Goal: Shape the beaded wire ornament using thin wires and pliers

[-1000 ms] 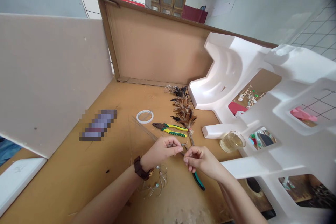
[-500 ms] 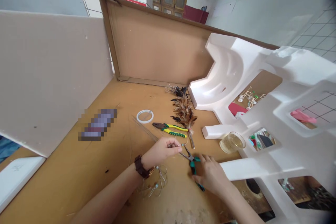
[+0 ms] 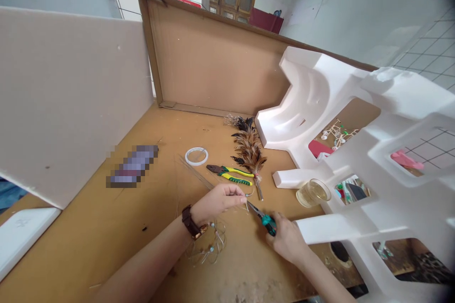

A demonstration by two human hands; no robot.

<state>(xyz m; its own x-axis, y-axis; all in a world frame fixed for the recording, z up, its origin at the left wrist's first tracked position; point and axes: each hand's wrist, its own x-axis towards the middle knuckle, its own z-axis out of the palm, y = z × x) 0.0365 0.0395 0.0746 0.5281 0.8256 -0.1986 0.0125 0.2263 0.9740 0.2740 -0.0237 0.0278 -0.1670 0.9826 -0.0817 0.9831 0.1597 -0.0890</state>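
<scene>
My left hand (image 3: 227, 201) is pinched on a thin wire (image 3: 247, 207), whose short end sticks out below the fingertips. My right hand (image 3: 288, 239) is wrapped around the teal handles of needle-nose pliers (image 3: 267, 222). The jaws are together and their tips meet the wire right beside my left fingertips; whether they grip it is too small to tell. A small light-blue bead shows just past my left fingers. Below my left wrist lies a tangle of beaded wire loops (image 3: 217, 246). Straight wires (image 3: 195, 172) stretch out behind my left hand.
Beyond my hands lie yellow-green combination pliers (image 3: 231, 175), a white ring (image 3: 187, 163) and a feather duster (image 3: 249, 147). A glass of pale liquid (image 3: 313, 194) stands by the white foam packing (image 3: 330, 227) on the right. A blurred-out flat object (image 3: 132, 165) lies left; a cardboard wall (image 3: 220, 61) rises behind.
The pliers' spread jaws have come together, and my right hand has closed up on the handles. The tool has swung so that its tips point at the wire in my left hand, which stays put.
</scene>
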